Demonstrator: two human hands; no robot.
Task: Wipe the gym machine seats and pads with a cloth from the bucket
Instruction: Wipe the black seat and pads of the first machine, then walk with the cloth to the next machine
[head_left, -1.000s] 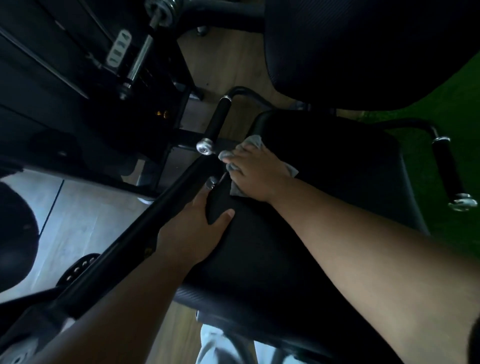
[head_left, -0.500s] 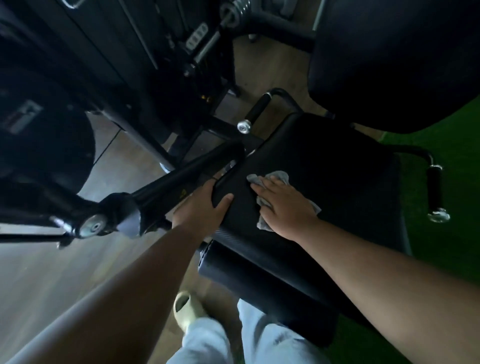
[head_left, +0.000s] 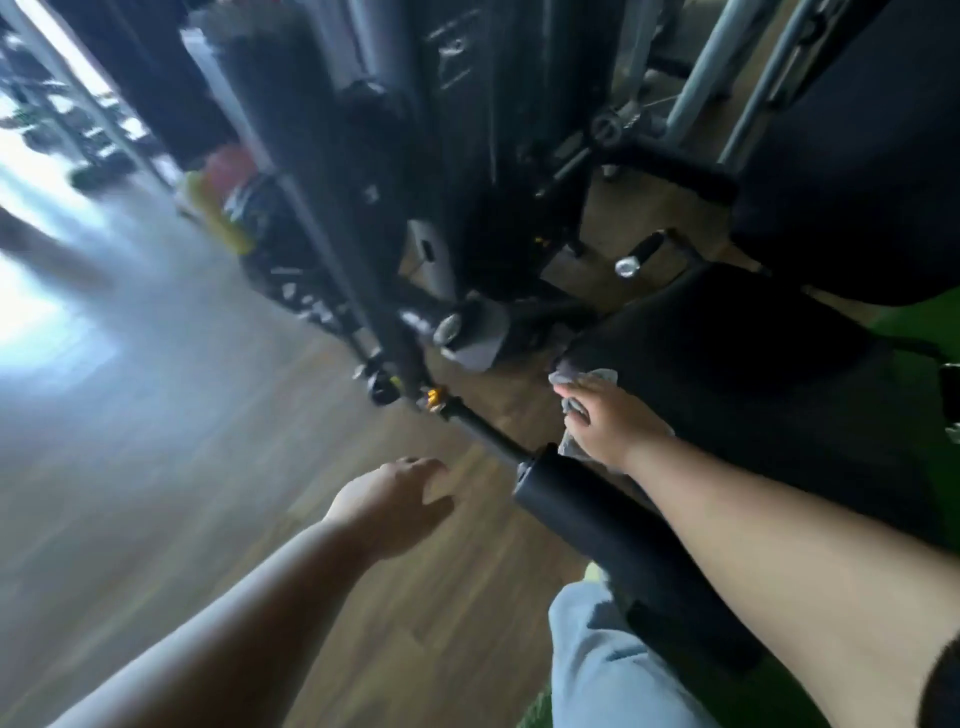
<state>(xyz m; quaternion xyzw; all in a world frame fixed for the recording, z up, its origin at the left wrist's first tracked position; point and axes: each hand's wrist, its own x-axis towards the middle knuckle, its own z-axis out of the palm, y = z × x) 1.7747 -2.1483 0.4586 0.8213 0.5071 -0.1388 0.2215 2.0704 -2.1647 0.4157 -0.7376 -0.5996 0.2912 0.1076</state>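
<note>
I am pressing my right hand (head_left: 615, 423) down on the grey cloth (head_left: 597, 376) at the near left corner of the black seat (head_left: 737, 374), my fingers lying over the fabric with their tips bending around a bunched fold of it, so my grip there is having hold of the cloth against the pad. The cloth is spreading out past my fingertips toward the seat's edge, and a bit of it is showing under my wrist as well. My left hand (head_left: 400, 501) is hanging in the air over the wooden floor (head_left: 182, 467), well apart from the seat, its fingers loosely curled and holding nothing. Just beside my right forearm, a black roller pad (head_left: 582, 509) is sticking out below the seat's front edge, on the end of a thin dark bar. The black backrest (head_left: 857, 182) is rising beyond the seat at the upper right. A chrome-capped handle (head_left: 636, 257) is standing near the seat's far left corner. My leg in light blue trousers (head_left: 608, 665) is showing at the bottom. Everything to the left is blurring, so the dark machine frame (head_left: 415, 182) there is hard to make out.
</note>
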